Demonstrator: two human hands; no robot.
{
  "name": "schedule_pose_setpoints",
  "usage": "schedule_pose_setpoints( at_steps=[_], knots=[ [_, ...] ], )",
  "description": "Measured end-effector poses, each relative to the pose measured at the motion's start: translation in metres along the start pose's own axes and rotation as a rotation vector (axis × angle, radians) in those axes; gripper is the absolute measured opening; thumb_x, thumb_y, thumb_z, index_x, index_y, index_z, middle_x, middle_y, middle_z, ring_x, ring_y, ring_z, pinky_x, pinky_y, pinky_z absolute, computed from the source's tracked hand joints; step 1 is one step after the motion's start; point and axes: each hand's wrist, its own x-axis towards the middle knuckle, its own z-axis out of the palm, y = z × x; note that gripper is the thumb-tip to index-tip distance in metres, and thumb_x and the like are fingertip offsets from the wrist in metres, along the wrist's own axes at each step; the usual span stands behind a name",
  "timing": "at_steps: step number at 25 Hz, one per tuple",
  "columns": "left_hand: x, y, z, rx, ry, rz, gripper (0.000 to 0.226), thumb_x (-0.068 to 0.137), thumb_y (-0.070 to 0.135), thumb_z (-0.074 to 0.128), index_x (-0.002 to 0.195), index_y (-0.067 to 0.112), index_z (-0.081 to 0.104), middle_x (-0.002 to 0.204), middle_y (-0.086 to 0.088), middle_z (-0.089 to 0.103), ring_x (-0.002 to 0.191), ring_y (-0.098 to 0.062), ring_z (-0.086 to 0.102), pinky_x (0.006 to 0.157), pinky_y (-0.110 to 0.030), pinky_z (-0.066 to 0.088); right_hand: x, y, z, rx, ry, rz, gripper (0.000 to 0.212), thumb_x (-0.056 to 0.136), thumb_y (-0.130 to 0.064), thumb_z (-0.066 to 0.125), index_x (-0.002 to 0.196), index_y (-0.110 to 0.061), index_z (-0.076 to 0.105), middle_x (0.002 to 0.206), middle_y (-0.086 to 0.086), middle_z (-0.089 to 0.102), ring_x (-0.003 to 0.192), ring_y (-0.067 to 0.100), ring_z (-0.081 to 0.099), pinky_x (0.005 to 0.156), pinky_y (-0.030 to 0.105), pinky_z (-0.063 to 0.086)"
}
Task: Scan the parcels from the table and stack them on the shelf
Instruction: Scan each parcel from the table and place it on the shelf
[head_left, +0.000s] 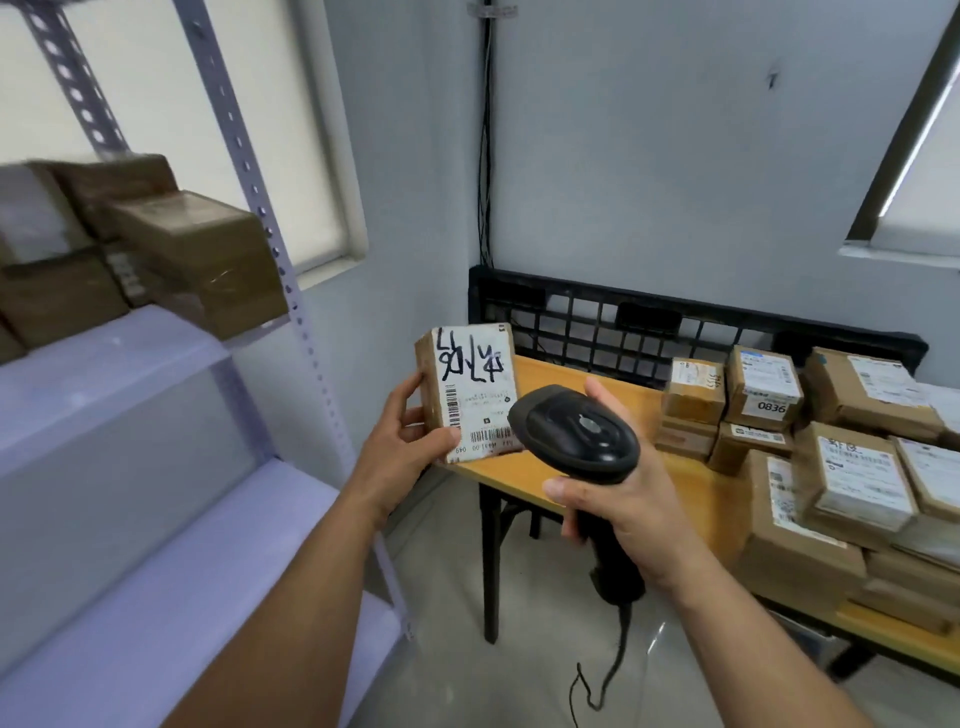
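I hold one parcel (470, 384) in my left hand (400, 441); the fingers (408, 387) are curled behind its left edge and the thumb presses on the front, beside a barcode. The parcel stands upright in the air, above the near-left corner of the tabletop (571, 379), with its white label and black handwriting turned to me. My right hand (618, 499) is closed around the handle of one black scanner (576, 431), whose head is just beside the lower right corner of the parcel; I cannot tell if they touch. One cable (608, 675) hangs from the handle down to the floor. On the right part of the tabletop lies a pile of brown parcels (763, 387); I count at least eight, some stacked on others. On the shelf (130, 364) at my left, on the upper board, are at least four more boxes (208, 254), blurred, so the exact number is not sure.
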Motion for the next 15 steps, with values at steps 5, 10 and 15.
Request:
schedule_pose_setpoints(
  at_steps=[5, 10, 15],
  knots=[
    [-0.038, -0.018, -0.052, 0.037, -0.066, -0.006, 0.069, 0.057, 0.052, 0.077, 0.119, 0.038, 0.052, 0.123, 0.008, 0.061, 0.113, -0.010, 0.059, 0.093, -0.034, 0.052, -0.009, 0.012, 0.073, -0.048, 0.039, -0.005, 0.111, 0.060, -0.021, 0.090, 0.147, -0.046, 0.026, 0.127, 0.003, 0.065, 0.075, 0.021, 0.062, 0.060, 0.035, 0.055],
    [-0.059, -0.022, -0.086, -0.063, -0.165, -0.039, 0.073, 0.073, 0.016, 0.082, 0.134, 0.038, 0.050, 0.117, 0.005, 0.068, 0.109, -0.009, 0.063, 0.086, -0.020, 0.052, -0.028, 0.011, 0.113, 0.038, 0.012, 0.068, 0.107, 0.070, 0.002, 0.083, 0.151, -0.040, 0.026, 0.117, 0.000, 0.068, 0.050, 0.026, 0.056, 0.042, 0.035, 0.048],
    [-0.063, -0.006, -0.133, 0.011, 0.004, -0.013, 0.049, 0.081, 0.002, 0.071, 0.120, 0.028, 0.056, 0.114, -0.002, 0.064, 0.096, -0.008, 0.061, 0.066, -0.013, 0.051, -0.033, -0.003, 0.134, 0.026, -0.113, 0.038, 0.106, 0.055, -0.013, 0.087, 0.142, -0.046, 0.036, 0.123, 0.008, 0.064, 0.054, 0.022, 0.060, 0.045, 0.037, 0.051]
  ],
)
